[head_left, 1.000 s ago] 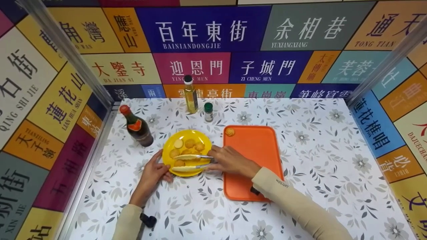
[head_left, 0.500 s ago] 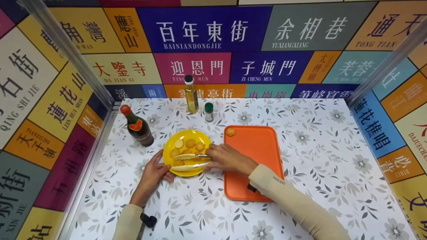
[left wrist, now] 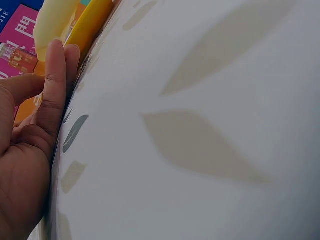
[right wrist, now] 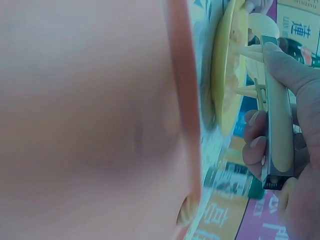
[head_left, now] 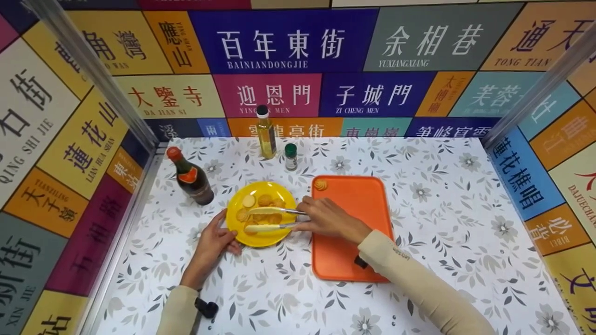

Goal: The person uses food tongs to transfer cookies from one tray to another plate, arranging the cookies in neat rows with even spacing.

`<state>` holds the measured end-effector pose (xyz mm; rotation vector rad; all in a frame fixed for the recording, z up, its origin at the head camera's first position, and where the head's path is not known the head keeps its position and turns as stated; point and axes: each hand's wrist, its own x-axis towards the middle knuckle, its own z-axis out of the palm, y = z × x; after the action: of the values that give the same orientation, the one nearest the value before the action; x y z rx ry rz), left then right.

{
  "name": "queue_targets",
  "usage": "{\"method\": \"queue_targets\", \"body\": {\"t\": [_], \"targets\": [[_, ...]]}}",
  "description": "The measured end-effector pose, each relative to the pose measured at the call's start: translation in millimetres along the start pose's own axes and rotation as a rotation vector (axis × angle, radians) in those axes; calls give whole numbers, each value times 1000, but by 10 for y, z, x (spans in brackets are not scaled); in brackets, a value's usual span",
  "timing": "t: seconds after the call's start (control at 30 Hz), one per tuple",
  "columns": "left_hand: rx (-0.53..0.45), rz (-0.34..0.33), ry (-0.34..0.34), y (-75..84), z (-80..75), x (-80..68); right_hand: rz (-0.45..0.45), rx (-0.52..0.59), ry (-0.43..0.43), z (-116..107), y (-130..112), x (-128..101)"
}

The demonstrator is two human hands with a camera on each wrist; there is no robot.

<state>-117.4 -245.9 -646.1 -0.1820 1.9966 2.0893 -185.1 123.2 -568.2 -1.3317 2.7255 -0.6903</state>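
Several round cookies (head_left: 249, 201) lie on a yellow plate (head_left: 260, 187). My right hand (head_left: 328, 217) holds tongs (head_left: 267, 228) with cream-coloured tips and silver handles. Their two arms are spread apart over the cookies, and the lower tip overlaps a cookie near the plate's front. In the right wrist view, the tongs' handle (right wrist: 280, 120) lies between thumb and curled fingers. My left hand (head_left: 214, 237) is at the plate's left rim, thumb and fingers touching it. In the left wrist view, its visible fingers (left wrist: 56, 75) are fairly straight, with fingertips at the plate's yellow edge (left wrist: 89, 22).
An orange tray (head_left: 354, 200) lies right of the plate, one piped cookie (head_left: 320, 185) in its far left corner. Behind the plate stand a red-capped dark bottle (head_left: 192, 181), an oil bottle (head_left: 266, 137) and a green-capped jar (head_left: 291, 157). Printed walls enclose the table.
The tongs have shifted slightly away from me and to the right over the plate, the right hand moving with them. My left hand stays at the plate's rim.
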Motion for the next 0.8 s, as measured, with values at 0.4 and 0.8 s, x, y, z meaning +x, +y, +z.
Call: {"method": "queue_targets", "body": {"t": [0.4, 0.8], "targets": [[-33, 21, -16, -4, 9, 3, 19, -47, 110, -162, 249, -253], [-6, 10, -6, -5, -4, 14, 157, -19, 136, -247, 444, -480]]}}
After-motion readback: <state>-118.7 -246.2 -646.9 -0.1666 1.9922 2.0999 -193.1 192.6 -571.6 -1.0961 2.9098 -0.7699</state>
